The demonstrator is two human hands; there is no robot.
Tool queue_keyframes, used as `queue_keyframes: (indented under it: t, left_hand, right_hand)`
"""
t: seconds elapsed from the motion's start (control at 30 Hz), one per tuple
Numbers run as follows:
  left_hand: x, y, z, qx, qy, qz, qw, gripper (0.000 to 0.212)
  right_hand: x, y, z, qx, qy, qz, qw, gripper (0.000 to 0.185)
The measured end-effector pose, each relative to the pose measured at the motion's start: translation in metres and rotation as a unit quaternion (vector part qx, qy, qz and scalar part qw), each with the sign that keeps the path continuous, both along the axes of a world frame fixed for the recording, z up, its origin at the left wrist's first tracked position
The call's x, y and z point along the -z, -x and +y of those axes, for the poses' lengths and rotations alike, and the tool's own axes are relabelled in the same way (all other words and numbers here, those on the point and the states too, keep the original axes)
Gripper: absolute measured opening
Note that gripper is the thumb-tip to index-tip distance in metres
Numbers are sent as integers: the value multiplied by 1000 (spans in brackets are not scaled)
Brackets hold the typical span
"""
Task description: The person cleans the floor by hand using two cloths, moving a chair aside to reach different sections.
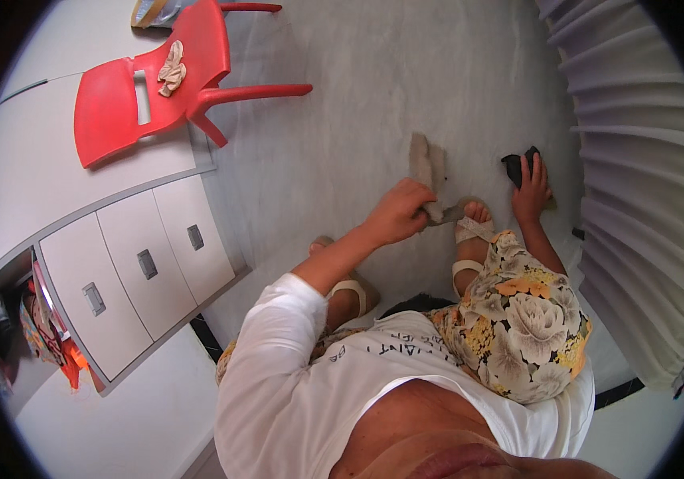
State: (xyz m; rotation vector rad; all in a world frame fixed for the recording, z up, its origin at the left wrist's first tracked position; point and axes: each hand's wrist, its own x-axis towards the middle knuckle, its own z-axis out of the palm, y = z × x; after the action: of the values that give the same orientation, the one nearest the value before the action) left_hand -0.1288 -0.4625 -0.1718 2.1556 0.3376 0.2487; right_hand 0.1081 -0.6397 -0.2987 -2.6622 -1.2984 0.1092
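Note:
My left hand (402, 211) grips a greyish-brown cloth (423, 161), whose limp length lies over the grey floor in front of my feet. A darker end of it reaches towards the sandal on my right foot. Farther right, beside the pleated curtain, my right hand (532, 188) is low at the floor with its fingers over a crumpled black cloth (515, 169). A small brownish edge shows beside that palm; what it belongs to is hidden. The two hands are apart, with my right foot between and a little below them.
A red plastic chair (198, 54) bears a crumpled beige cloth or glove (172, 69). White drawers (132, 263) line the left side, by an open compartment with colourful items (48, 329). A pleated grey curtain (635, 149) hangs at right. My sandalled feet (475, 224) rest on the floor.

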Motion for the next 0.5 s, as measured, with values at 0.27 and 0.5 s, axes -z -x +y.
queue_keyframes:
  t: [0.27, 0.5]
  left_hand:
    - [-62, 53, 54, -96, 203, 77, 971, 27]
    - [43, 97, 52, -210, 112, 266, 934, 46]
  right_hand:
    - [6, -8, -3, 2, 47, -17, 999, 69]
    - [13, -11, -4, 3, 34, -9, 999, 70]
